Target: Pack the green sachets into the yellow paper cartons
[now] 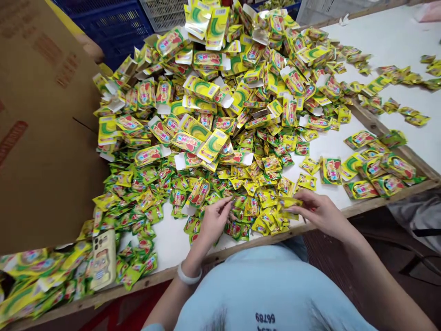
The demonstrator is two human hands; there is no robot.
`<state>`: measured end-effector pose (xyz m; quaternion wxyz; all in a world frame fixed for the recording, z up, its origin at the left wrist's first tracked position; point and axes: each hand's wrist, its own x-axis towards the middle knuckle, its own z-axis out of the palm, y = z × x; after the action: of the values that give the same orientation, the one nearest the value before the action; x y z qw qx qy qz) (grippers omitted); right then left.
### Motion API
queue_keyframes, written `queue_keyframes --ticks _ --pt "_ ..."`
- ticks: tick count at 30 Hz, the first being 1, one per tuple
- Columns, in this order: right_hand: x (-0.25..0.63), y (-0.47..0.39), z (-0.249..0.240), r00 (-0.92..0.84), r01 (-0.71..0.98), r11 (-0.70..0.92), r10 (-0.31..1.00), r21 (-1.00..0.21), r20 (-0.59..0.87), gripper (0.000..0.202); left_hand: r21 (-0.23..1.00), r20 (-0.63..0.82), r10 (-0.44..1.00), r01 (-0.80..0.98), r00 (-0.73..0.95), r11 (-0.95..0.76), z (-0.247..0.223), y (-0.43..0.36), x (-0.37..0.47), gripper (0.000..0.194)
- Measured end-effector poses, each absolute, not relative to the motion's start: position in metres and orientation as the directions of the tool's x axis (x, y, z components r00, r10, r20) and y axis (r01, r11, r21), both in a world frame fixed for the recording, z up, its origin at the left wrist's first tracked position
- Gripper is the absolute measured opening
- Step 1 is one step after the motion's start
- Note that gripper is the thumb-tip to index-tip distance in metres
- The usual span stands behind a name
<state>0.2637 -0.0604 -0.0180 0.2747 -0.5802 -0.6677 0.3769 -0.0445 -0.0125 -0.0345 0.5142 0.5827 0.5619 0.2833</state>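
Observation:
My right hand (320, 212) pinches a small yellow candy packet (288, 202) by its right end, just above a cluster of similar yellow packets (270, 220). Its thumb and fingers are closed on the wrapper. To the left, my left hand (214, 221) has thumb and fingertips drawn together low over green packets (239, 230). Whether anything is between those fingertips cannot be made out. A yellow carton with a melon picture (199, 192) lies just beyond the left hand. Behind both hands rises a large heap of small yellow cartons (203, 87), many with open white flaps.
A tall brown cardboard box (44, 138) stands at the left. A phone in a cream case (103, 259) lies on packets at the front left. Filled cartons (370, 170) sit at the right by a wooden strip (374, 124). Blue crates (113, 27) stand behind the table.

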Motion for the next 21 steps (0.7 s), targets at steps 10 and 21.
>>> queue_keyframes --ticks 10,21 --pt "0.185 -0.012 -0.004 -0.468 0.444 0.34 0.877 -0.829 0.109 0.017 0.933 -0.302 0.792 0.334 0.531 0.132 0.003 -0.025 -0.032 0.044" --pt "0.195 -0.033 -0.03 -0.365 0.406 0.173 0.931 -0.897 0.014 0.022 0.651 0.051 0.984 0.741 0.172 -0.163 -0.002 -0.028 -0.066 0.058"
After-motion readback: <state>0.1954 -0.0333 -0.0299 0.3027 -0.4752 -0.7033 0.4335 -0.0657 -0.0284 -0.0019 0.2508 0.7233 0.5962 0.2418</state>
